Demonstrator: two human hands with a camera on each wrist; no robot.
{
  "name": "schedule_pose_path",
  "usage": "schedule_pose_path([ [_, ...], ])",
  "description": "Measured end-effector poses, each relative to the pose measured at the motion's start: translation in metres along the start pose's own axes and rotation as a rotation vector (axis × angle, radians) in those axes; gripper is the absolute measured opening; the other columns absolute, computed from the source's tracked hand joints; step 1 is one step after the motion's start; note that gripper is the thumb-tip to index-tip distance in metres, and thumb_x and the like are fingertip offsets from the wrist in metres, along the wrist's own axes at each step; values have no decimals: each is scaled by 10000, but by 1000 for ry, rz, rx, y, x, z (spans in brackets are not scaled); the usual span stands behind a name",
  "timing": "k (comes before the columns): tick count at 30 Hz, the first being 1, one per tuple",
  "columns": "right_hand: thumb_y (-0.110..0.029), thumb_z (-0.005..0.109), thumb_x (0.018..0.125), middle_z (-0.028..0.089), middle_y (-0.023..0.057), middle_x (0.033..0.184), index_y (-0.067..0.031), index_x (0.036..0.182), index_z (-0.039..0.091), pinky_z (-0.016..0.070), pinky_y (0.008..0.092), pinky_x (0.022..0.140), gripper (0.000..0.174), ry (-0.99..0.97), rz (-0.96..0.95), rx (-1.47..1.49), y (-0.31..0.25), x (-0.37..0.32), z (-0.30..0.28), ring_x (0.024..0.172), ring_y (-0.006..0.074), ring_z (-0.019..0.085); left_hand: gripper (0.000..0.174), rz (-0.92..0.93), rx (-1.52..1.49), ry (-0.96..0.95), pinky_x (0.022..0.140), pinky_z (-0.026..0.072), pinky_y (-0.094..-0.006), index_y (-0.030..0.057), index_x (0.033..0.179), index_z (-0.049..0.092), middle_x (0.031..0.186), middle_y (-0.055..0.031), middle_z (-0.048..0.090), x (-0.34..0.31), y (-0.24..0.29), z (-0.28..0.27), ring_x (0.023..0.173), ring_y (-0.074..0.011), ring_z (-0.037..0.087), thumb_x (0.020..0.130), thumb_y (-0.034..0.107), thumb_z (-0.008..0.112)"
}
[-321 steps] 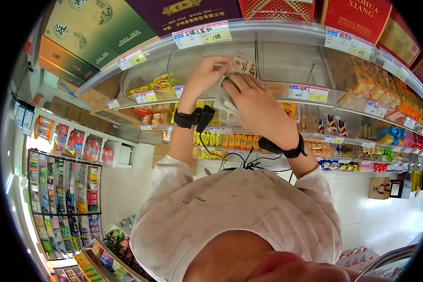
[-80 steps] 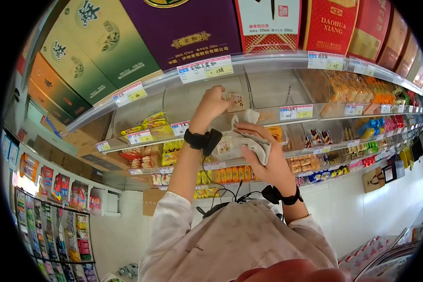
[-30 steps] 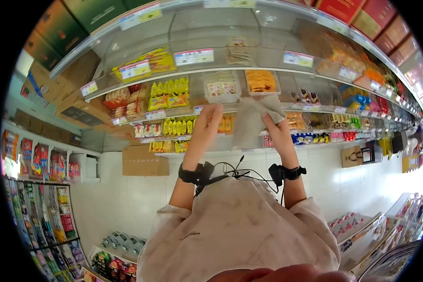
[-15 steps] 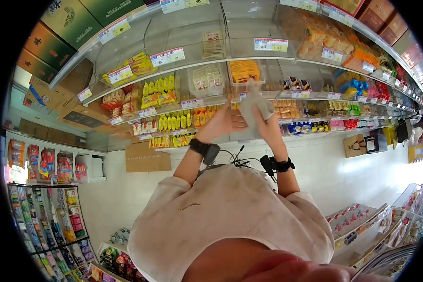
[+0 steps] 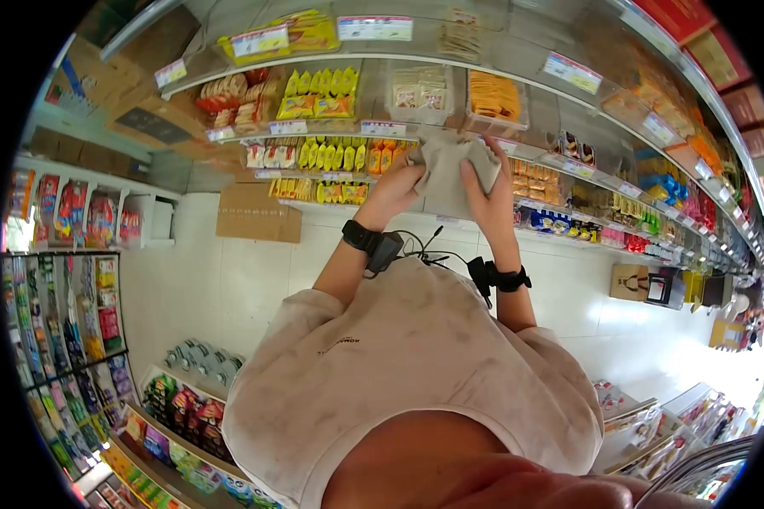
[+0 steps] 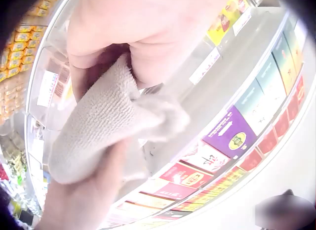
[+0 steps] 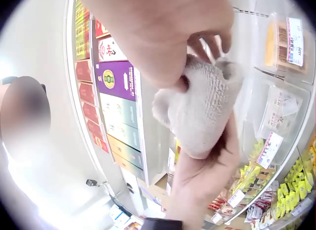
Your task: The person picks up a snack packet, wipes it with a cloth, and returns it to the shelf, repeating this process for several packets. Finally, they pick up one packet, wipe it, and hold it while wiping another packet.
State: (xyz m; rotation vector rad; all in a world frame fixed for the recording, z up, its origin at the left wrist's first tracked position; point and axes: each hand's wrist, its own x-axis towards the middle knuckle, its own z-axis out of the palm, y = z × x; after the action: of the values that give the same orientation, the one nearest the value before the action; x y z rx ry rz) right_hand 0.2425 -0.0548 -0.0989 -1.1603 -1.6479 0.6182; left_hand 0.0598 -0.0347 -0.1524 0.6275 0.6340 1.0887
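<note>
Grey towelling cloth [image 5: 450, 163] is bunched between both my hands, held up in front of the snack shelf [image 5: 518, 146]. I cannot tell from the head view whether it brushes the shelf edge.

Left hand [image 5: 396, 188]: fingers curled into the cloth's left side, gripping it. Right hand [image 5: 491, 191]: fingers wrapped over the right side, pinching a fold. The wrist views agree: the cloth is rolled into a thick wad, with one soft corner [image 6: 165, 116] poking loose past my fingers.

Nearby: yellow packets [image 5: 318, 83] in clear bins above, price tags [image 5: 383, 128] along the rail, a cardboard box [image 5: 259, 214] on the floor to the left.

Handling notes, my judgement:
- The wad looks uneven, so it is best to tuck the loose corner in before pressing it anywhere, so that a flat face leads.
- Grip shared evenly; neither hand should let go until the other has the bulk.
- Elbows in, because the bins sit close and a trailing edge could snag a tag.
</note>
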Motion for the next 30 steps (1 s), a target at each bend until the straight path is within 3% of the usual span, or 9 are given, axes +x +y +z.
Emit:
schedule_pose_path([
  [1, -226, 690, 935, 654, 163, 1194, 55, 1310, 533, 493, 326, 929, 494, 61, -81, -92, 4, 4, 9, 1079, 206, 619, 314, 18, -25, -15, 1004, 507, -354, 25, 1301, 564, 1271, -105, 634, 1, -5, -15, 1154, -199, 632, 998, 88, 508],
  [4, -245, 662, 958, 612, 132, 1252, 23, 1282, 569, 483, 308, 934, 430, -116, 648, 700, -6, -4, 30, 1120, 158, 578, 336, -45, -235, 98, 953, 525, -324, 32, 1310, 558, 1249, -90, 640, -19, 13, -17, 1120, -177, 640, 979, 89, 567],
  [7, -278, 648, 971, 640, 85, 1163, -20, 1245, 607, 491, 300, 889, 378, -220, 729, 782, 5, -17, 55, 1039, 141, 595, 301, 41, -211, 152, 781, 527, -261, 15, 1229, 610, 1100, -66, 681, -54, 59, 0, 950, -114, 654, 946, 115, 641],
  [10, -296, 647, 972, 655, 50, 1073, -11, 1232, 615, 495, 294, 836, 387, -364, 704, 272, 9, -16, 69, 953, 126, 597, 260, 206, 742, 210, 588, 429, -243, 12, 912, 654, 757, 2, 601, -62, 58, -44, 687, -56, 538, 876, 250, 753],
  [11, -293, 648, 970, 659, 46, 1056, -4, 1231, 615, 495, 290, 826, 391, -354, 683, 241, 5, -17, 74, 938, 121, 597, 331, 319, 764, 233, 504, 330, -255, 1, 741, 624, 596, 22, 496, -55, 43, -68, 576, -51, 441, 843, 269, 789],
  [14, -283, 651, 966, 671, 40, 1027, 12, 1231, 617, 497, 282, 805, 398, -348, 614, 230, -15, -17, 91, 907, 112, 599, 363, 295, 638, 271, 493, 320, -266, -4, 689, 596, 570, 24, 473, -51, 39, -86, 566, -51, 424, 857, 264, 775],
  [20, -267, 655, 965, 675, 39, 1053, 8, 1228, 623, 493, 279, 825, 381, -298, 569, 291, -16, -20, 89, 941, 111, 601, 258, 151, 619, 205, 537, 374, -207, -8, 883, 712, 676, 39, 610, -32, 45, -81, 613, -26, 509, 916, 248, 727],
  [23, -267, 651, 971, 661, 18, 1046, -4, 1217, 623, 485, 280, 833, 361, -268, 566, 263, 3, -12, 78, 940, 109, 589, 304, 168, 666, 199, 518, 383, -249, -25, 798, 665, 645, 3, 584, -11, 44, -84, 591, -48, 491, 914, 252, 713],
  [30, -254, 574, 1011, 648, 14, 982, 16, 1189, 612, 478, 296, 789, 326, -20, 393, 262, 59, 44, 66, 888, 117, 558, 265, 360, 568, 250, 664, 494, -252, -29, 1025, 690, 830, -46, 692, 48, 52, -73, 767, -85, 637, 964, 224, 641],
])
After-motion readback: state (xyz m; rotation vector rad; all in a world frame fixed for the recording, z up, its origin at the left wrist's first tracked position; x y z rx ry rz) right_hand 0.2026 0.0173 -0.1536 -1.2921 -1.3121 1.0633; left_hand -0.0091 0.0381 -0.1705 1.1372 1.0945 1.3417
